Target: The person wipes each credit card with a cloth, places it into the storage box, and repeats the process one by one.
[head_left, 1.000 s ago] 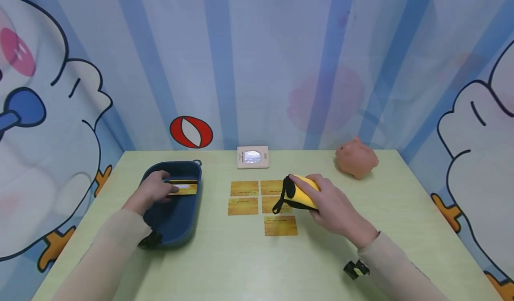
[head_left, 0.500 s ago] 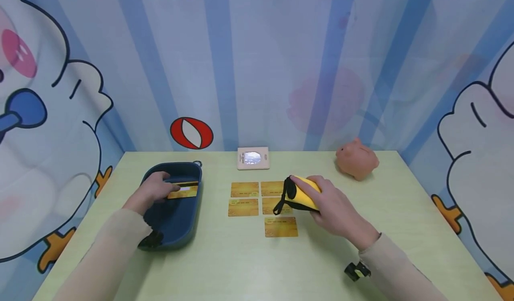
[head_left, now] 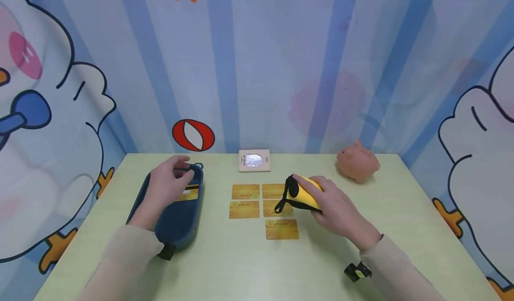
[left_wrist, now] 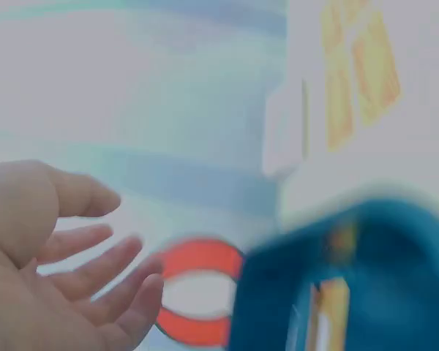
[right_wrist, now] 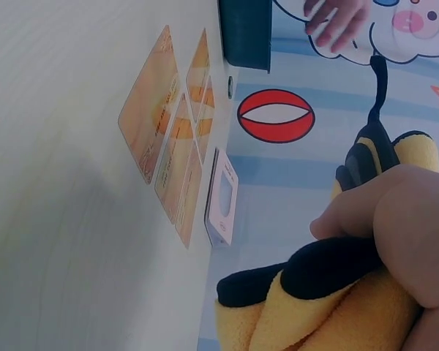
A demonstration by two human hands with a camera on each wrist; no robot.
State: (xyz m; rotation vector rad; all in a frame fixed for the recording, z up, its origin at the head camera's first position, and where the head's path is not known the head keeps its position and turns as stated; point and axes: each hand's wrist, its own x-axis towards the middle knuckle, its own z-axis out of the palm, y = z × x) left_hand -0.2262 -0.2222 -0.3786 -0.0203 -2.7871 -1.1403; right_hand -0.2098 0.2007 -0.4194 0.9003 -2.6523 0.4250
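The left hand (head_left: 168, 180) is raised over the far part of the navy-blue tray (head_left: 176, 223), its fingers loosely bent and holding nothing. The head view shows mainly the back of this hand; the left wrist view reveals the bare palm and separated fingers. Half a second ago the same hand was lower, its fingers at the gold bank card (head_left: 189, 195), which now lies free inside the tray's far half, its dark stripe showing.

Well to the right of the tray, the right hand (head_left: 337, 207) grips a yellow-and-black plush object (head_left: 304, 194), as it did before. The right wrist view shows folded yellow fabric that the head view hides.

Between tray and right hand lie five more gold cards (head_left: 282, 229). A pale case (head_left: 263, 161) with an oval window sits right of the tray's far end; a pink piggy bank (head_left: 357, 162) stands farther right.
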